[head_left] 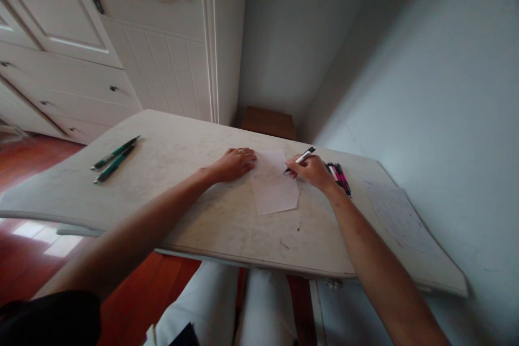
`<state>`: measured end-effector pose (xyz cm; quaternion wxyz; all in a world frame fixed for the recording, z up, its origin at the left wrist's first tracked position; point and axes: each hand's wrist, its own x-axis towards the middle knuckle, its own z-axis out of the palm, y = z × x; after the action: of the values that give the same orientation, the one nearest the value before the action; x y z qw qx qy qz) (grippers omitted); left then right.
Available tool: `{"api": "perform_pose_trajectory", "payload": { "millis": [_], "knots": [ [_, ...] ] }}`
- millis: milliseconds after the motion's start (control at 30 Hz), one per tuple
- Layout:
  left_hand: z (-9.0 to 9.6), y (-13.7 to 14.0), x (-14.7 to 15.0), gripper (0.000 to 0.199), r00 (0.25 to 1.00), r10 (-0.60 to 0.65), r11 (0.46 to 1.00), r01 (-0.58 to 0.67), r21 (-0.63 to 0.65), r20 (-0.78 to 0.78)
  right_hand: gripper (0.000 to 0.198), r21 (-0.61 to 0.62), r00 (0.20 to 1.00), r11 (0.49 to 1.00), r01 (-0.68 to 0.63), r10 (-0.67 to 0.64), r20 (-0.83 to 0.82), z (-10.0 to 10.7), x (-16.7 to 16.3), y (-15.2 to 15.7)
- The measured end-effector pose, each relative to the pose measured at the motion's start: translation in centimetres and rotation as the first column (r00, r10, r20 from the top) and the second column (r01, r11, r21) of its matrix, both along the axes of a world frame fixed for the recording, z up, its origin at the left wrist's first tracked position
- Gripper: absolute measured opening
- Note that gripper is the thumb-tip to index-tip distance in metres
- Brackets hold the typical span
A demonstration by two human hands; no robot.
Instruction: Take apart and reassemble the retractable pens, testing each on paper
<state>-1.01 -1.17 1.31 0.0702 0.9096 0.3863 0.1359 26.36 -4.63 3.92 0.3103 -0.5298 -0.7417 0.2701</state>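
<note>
Head view, centre of the frame: a pale sheet of paper [274, 189] with uneven edges lies on the whitish tabletop [182, 143], faint handwriting across its upper half, too small and pale to be read. The left hand [234, 165] rests palm down at the sheet's left side, its fingers lightly bent and close together, the tips at the paper's edge, gripping nothing; a ring [242, 151] shows on one finger. Right of centre, the right hand [310, 170] has its fingers closed around a white-and-black pen [303, 156], tilted, with its point down at the sheet's right edge; whether the tip touches the paper cannot be told. Any brand on the barrel is not legible at this size

Just beyond that hand, a bundle of dark, pink and white pens [343, 179] lies partly hidden by it, lettering unreadable. At the right of the frame, a second sheet [397, 213] is covered in dense lines of bluish writing, too blurred to make out. At middle left, two green pens [115, 165] lie side by side on the tabletop, any labels likewise too small to read
</note>
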Motion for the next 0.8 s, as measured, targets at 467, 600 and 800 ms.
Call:
{"api": "perform_pose_trajectory", "payload": {
  "millis": [467, 600, 800],
  "knots": [
    [0.37, -0.26, 0.03, 0.035, 1.000, 0.009, 1.000, -0.009, -0.017, -0.005, 0.033, 0.008, 1.000, 1.000, -0.011, 0.011, 0.021, 0.10, -0.18, -0.23],
    [0.21, -0.12, 0.00, 0.035, 1.000, 0.005, 1.000, -0.004, -0.008, 0.006, 0.035, -0.024, 0.999, 0.999, -0.024, 0.025, 0.028, 0.26, -0.35, -0.39],
    [0.22, -0.09, 0.06, 0.036, 1.000, -0.007, 1.000, 0.007, -0.001, 0.004, 0.034, -0.042, 0.999, 0.998, -0.042, 0.042, -0.014, 0.06, -0.43, -0.40]
  ]
}}
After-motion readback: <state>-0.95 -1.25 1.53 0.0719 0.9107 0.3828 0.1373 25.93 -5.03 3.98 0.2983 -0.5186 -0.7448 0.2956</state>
